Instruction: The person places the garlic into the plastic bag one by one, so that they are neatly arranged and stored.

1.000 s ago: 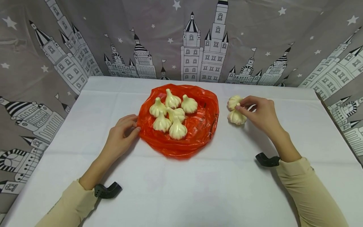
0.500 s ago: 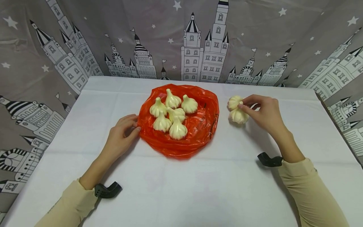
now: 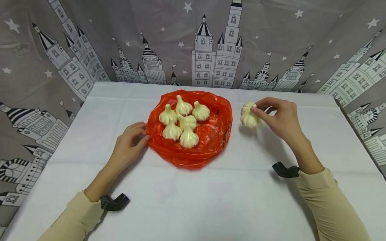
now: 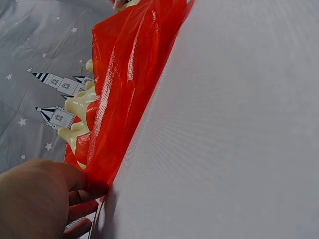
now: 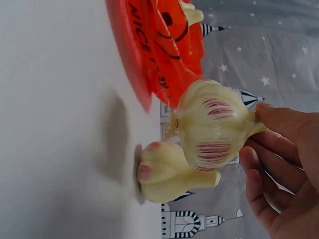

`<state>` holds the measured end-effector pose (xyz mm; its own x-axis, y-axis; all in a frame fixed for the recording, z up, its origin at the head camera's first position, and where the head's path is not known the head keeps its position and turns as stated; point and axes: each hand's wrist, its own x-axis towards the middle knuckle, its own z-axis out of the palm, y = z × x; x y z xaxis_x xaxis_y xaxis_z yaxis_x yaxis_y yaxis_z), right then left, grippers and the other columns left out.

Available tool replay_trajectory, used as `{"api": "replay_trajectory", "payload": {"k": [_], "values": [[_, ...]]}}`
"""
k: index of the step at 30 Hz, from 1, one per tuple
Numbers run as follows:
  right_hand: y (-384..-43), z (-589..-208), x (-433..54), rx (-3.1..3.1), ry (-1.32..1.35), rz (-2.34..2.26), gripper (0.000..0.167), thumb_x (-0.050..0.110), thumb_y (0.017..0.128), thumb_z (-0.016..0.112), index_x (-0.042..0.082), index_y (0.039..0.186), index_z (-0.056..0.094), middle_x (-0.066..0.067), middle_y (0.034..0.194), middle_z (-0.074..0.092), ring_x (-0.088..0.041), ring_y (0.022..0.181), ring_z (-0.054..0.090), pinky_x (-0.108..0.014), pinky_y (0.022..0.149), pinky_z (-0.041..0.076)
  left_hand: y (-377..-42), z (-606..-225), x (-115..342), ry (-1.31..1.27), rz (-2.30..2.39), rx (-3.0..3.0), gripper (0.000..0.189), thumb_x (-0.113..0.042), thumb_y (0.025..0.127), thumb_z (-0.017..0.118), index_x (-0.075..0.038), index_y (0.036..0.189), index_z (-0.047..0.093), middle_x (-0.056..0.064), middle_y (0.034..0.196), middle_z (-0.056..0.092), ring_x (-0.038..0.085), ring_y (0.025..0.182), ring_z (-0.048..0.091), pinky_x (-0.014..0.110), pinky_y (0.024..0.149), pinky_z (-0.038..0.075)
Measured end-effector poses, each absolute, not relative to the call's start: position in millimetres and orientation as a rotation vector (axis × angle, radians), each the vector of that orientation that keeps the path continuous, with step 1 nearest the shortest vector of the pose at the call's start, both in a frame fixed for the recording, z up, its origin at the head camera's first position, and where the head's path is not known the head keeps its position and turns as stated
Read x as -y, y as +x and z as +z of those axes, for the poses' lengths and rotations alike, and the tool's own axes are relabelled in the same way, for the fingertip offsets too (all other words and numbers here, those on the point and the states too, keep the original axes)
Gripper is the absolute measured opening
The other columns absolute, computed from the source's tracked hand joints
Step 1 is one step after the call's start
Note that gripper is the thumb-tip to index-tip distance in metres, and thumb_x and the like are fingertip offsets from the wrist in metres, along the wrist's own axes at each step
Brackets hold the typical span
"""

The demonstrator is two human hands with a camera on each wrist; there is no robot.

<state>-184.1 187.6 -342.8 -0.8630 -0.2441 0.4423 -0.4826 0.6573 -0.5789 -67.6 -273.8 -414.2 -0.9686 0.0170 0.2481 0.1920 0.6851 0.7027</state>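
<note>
My right hand (image 3: 278,117) pinches a garlic bulb (image 5: 212,127) by its stem between thumb and fingers. The bulb hangs above the white table, its shadow lying below it. A second garlic bulb (image 5: 167,172) stands on the table just behind and overlaps the held one in the head view. To the left, a red plastic bag (image 3: 211,140) with its rim rolled open holds several cream-coloured garlic bulbs (image 3: 189,138). At the bag's left edge my left hand (image 3: 131,142) pinches the rim, thumb and fingertips on the plastic (image 4: 107,169).
A white cloth covers the table (image 3: 193,201). Behind it hangs a grey curtain (image 3: 178,20) printed with castles and stars. Black wrist cameras (image 3: 114,202) sit on both forearms.
My right hand has raised the garlic bulb off the table and brought it slightly left, over the second bulb. My left hand and the bag stay where they were.
</note>
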Motion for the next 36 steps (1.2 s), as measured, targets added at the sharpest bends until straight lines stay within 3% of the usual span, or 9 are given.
{"api": "replay_trajectory", "payload": {"k": [10,22,29,36], "values": [[-179.0,-330.4,-164.5,2.499,0.658,1.109,0.015,0.022,0.094,0.082,0.010,0.103,0.082,-0.003,0.095,0.081,0.002,0.079,0.063,-0.013,0.073,0.053,-68.0,-415.5,272.8,-0.164,-1.149,2.683,0.008,-0.008,0.099,0.068,-0.005,0.092,0.070,0.022,0.144,0.063,0.040,0.144,0.048,0.069,0.119,0.036],[-175.0,-320.4,-122.2,2.497,0.761,1.198,0.016,0.021,0.094,0.082,0.008,0.102,0.081,-0.003,0.095,0.081,-0.012,0.079,0.066,-0.019,0.071,0.054,-67.1,-414.8,273.4,-0.163,-1.160,2.673,0.008,-0.009,0.099,0.069,-0.006,0.092,0.069,0.021,0.144,0.063,0.039,0.144,0.049,0.067,0.118,0.037],[-173.9,-320.9,-93.1,2.515,0.853,1.264,0.015,0.020,0.093,0.082,0.008,0.103,0.081,-0.003,0.095,0.080,-0.015,0.081,0.067,-0.031,0.073,0.058,-66.2,-415.0,273.7,-0.154,-1.163,2.676,0.008,-0.009,0.099,0.069,-0.005,0.092,0.070,0.021,0.145,0.063,0.039,0.145,0.048,0.068,0.118,0.037],[-171.9,-329.4,-76.3,2.538,0.922,1.278,0.012,0.018,0.091,0.084,0.010,0.099,0.081,-0.001,0.093,0.079,-0.015,0.078,0.066,-0.034,0.071,0.058,-66.7,-413.6,273.4,-0.175,-1.163,2.668,0.007,-0.008,0.099,0.069,-0.005,0.092,0.070,0.022,0.144,0.063,0.040,0.144,0.048,0.068,0.119,0.037]]}}
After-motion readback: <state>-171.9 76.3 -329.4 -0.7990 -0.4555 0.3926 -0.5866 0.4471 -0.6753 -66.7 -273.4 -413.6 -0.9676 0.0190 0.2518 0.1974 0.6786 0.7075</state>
